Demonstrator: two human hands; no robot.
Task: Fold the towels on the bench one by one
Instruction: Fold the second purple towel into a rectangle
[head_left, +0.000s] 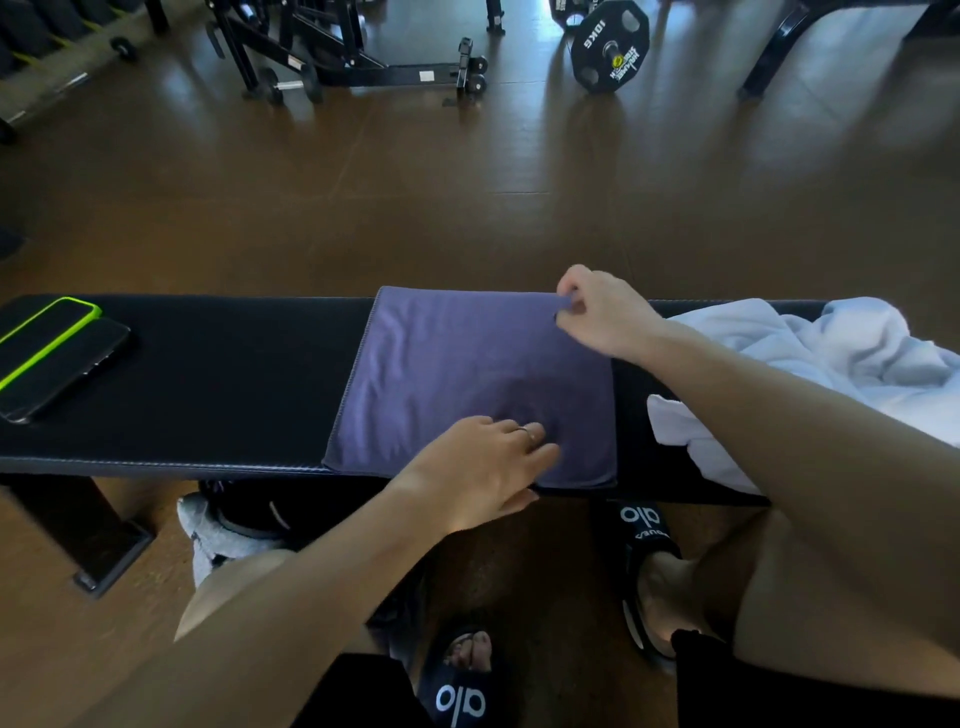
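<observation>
Fingers (569, 304) of your right hand (602, 317) pinch the far right corner of the purple towel (467, 374), thumb & index closed on the hem. Your left hand (483, 467) lies flat on the towel's near edge, fingers spread, not gripping, pressing the cloth down. That towel lies spread flat across the black bench (208, 374), roughly mid-bench. Just to its right, a white towel (831, 364) sits crumpled in a heap on the bench, partly under your right forearm. Two phones (52, 353) rest at the bench's left end.
</observation>
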